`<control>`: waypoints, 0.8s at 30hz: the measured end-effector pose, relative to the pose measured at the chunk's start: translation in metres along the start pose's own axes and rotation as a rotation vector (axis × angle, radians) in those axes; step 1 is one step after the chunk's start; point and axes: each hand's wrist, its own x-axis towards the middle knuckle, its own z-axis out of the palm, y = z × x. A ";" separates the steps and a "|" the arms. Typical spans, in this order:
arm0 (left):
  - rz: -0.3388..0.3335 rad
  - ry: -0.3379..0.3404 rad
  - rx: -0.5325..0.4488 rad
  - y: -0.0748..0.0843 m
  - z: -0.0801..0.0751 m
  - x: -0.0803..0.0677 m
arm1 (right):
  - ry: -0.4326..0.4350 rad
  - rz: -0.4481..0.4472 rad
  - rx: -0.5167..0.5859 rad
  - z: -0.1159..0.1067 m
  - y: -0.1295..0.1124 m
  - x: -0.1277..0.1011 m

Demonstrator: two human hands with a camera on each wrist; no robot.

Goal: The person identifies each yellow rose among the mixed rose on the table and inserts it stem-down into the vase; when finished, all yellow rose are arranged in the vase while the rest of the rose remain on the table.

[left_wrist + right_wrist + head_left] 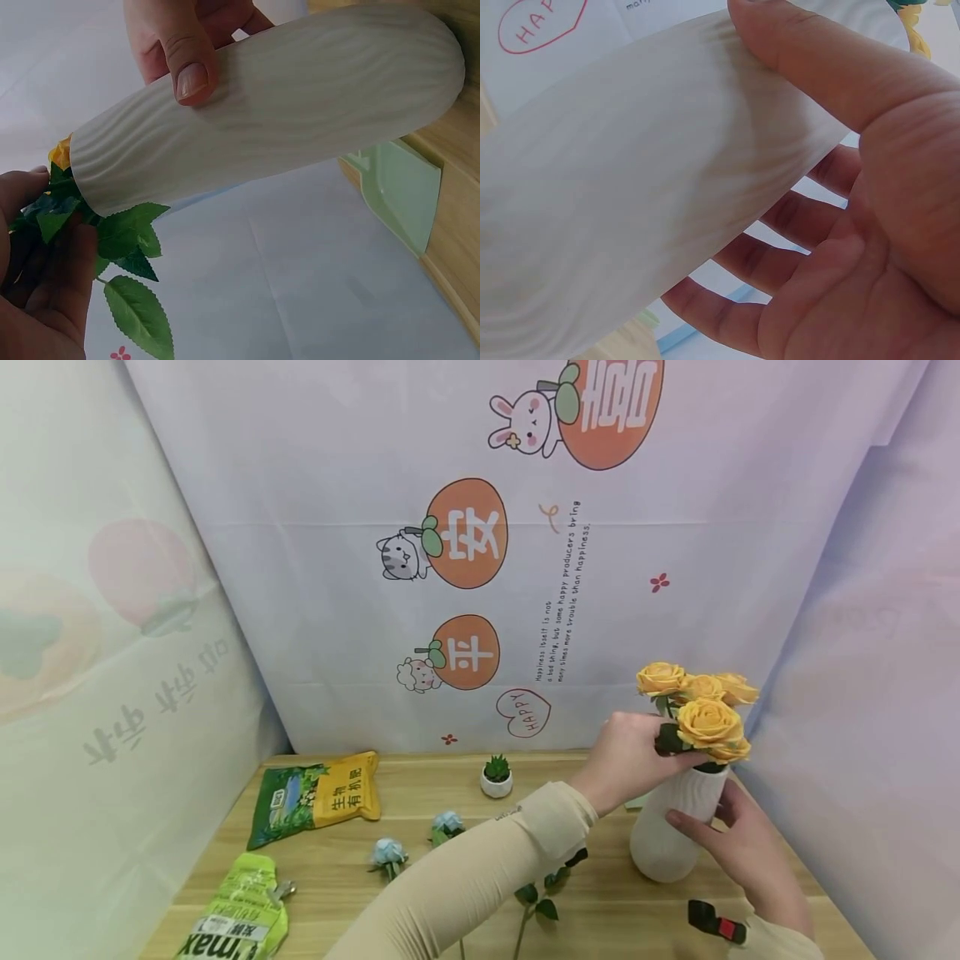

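A white ribbed vase [667,843] stands at the right of the wooden table [435,902] with several yellow roses [705,714] in its mouth. My left hand [630,760] grips the stems and leaves of the roses just above the rim. In the left wrist view the left hand [45,292] closes on green leaves [127,240] by the vase [300,97] mouth. My right hand [738,847] holds the vase body. In the right wrist view the right hand [870,225] has its thumb on the vase [630,187] and its fingers behind it.
Two blue flowers [447,824] [388,853] and a leafy stem [536,902] lie mid-table. A small potted succulent [497,776] stands at the back. A green-yellow bag [315,797] and a lime pouch [240,914] lie left. A black-red tool [716,922] lies near the vase. Cloth backdrops enclose the table.
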 end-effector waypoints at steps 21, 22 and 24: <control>0.050 0.155 -0.397 -0.018 -0.008 -0.037 | -0.013 0.064 0.005 -0.001 -0.005 -0.003; 0.046 0.158 -0.397 -0.019 -0.009 -0.040 | -0.016 0.073 0.005 -0.001 -0.004 -0.003; 0.036 0.162 -0.395 -0.022 -0.010 -0.047 | -0.022 0.090 0.002 -0.001 -0.004 -0.003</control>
